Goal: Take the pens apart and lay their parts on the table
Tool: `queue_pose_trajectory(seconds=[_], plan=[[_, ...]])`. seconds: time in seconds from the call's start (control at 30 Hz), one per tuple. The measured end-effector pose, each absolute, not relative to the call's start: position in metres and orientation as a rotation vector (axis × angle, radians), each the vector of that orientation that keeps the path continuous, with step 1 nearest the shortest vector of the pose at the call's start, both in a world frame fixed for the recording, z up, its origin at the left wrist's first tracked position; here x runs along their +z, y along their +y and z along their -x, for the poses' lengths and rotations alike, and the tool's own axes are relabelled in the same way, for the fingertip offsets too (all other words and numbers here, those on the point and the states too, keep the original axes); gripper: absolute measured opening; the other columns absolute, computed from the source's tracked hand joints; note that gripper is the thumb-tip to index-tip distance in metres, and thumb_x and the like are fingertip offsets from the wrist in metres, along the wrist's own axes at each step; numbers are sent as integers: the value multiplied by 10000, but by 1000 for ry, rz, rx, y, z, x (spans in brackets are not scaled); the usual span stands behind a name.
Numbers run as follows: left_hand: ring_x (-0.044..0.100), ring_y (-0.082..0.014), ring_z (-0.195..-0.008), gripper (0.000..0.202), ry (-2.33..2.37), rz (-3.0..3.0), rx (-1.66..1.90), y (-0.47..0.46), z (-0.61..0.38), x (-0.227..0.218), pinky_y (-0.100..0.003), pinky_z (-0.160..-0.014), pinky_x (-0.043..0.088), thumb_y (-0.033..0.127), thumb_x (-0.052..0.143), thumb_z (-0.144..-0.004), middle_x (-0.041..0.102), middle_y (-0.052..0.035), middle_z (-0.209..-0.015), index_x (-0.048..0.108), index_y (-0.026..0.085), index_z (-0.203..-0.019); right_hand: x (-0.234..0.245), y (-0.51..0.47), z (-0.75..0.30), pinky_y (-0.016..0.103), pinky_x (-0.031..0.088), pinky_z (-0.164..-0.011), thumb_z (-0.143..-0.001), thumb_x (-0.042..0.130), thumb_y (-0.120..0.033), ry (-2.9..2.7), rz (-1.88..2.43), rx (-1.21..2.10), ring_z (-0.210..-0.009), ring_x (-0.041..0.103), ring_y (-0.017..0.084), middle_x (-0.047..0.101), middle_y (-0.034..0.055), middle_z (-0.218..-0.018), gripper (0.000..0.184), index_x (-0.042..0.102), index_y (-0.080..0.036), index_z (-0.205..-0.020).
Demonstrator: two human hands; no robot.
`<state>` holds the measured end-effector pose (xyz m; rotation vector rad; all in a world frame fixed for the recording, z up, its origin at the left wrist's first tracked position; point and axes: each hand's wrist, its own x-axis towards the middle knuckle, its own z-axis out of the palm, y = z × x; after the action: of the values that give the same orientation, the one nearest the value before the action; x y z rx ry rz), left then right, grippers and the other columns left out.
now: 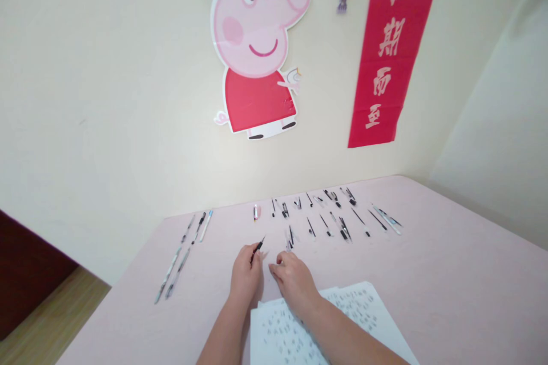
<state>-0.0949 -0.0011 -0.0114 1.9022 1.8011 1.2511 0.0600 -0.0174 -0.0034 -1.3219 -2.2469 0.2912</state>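
Observation:
My left hand [245, 274] rests on the pink table [449, 285] with its fingers closed round a black pen part [258, 247] that points up and to the right. My right hand [291, 279] lies just beside it, fingers curled, its fingertips near a small clear pen piece [287, 244]; whether it grips anything I cannot make out. Both forearms cross a sheet of handwritten paper [363, 308] at the near edge.
Several dismantled pen parts [338, 222] lie in rows beyond my hands. Whole pens [177, 265] lie at the left of the table. A cartoon pig sticker [257, 45] and a red banner [387, 51] hang on the wall behind.

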Motion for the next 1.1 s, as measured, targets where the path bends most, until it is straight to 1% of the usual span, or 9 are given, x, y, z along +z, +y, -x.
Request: queue_pose_trajectory(seconds=[0.2, 0.5, 0.57, 0.63, 0.7, 0.77, 0.9, 1.03, 1.1], plan=[[597, -181, -827, 265, 1779, -1822, 1255, 1, 94, -12, -337, -756, 469, 230, 436, -783, 641, -59, -871, 625, 164, -957, -6, -17, -61, 251, 366, -676, -824, 531, -145, -2272, 1255, 303, -821, 518, 169, 588, 34, -858, 159, 674, -212, -809], [608, -188, -817, 283, 1707, -1603, 1302, 2, 92, -12, -338, -749, 471, 299, 515, -732, 671, -65, -884, 640, 156, -941, -4, -18, -64, 280, 412, -752, -802, 529, -136, -2217, 1212, 413, -867, 508, 178, 573, 43, -905, 193, 655, -226, -917], [612, -185, -792, 306, 1700, -1539, 1308, 2, 92, -12, -329, -725, 474, 323, 524, -717, 675, -73, -885, 640, 145, -937, -3, -18, -65, 282, 415, -770, -803, 522, -130, -2185, 1204, 441, -876, 510, 176, 572, 46, -909, 206, 654, -225, -930], [612, -176, -732, 344, 1681, -1450, 1305, 2, 91, -11, -314, -672, 479, 356, 531, -702, 676, -73, -845, 634, 134, -943, -4, -18, -65, 287, 418, -783, -802, 512, -118, -2143, 1194, 469, -884, 512, 178, 574, 48, -905, 218, 656, -222, -929], [603, -162, -658, 389, 1634, -1353, 1294, 1, 89, -9, -297, -607, 476, 393, 538, -688, 666, -56, -776, 622, 126, -958, -5, -17, -65, 294, 423, -791, -800, 498, -103, -2080, 1182, 498, -889, 515, 181, 576, 51, -898, 242, 651, -217, -948], [593, -148, -611, 422, 1573, -1281, 1287, 1, 87, -5, -285, -574, 472, 423, 555, -671, 652, -36, -725, 611, 123, -963, -7, -15, -66, 305, 430, -804, -798, 483, -92, -1994, 1158, 531, -894, 520, 182, 580, 56, -906, 284, 632, -212, -1009], [593, -144, -613, 434, 1480, -1219, 1288, -2, 82, 3, -283, -599, 471, 436, 621, -624, 652, -36, -689, 619, 117, -918, -12, -9, -68, 322, 442, -849, -787, 457, -77, -1819, 1035, 637, -944, 534, 177, 588, 76, -1014, 388, 572, -204, -1135], [598, -157, -657, 395, 1436, -1256, 1236, -5, 76, 9, -287, -638, 459, 412, 643, -612, 663, -48, -699, 637, 124, -882, -16, -5, -69, 315, 482, -814, -790, 438, -96, -1685, 918, 759, -927, 567, 163, 578, 79, -1122, 447, 530, -236, -1204], [594, -158, -664, 392, 1446, -1289, 1201, -6, 74, 11, -287, -648, 450, 412, 634, -617, 665, -49, -710, 641, 125, -884, -18, -3, -69, 322, 484, -828, -793, 438, -108, -1656, 883, 798, -951, 568, 162, 570, 78, -1152, 460, 517, -246, -1224]])
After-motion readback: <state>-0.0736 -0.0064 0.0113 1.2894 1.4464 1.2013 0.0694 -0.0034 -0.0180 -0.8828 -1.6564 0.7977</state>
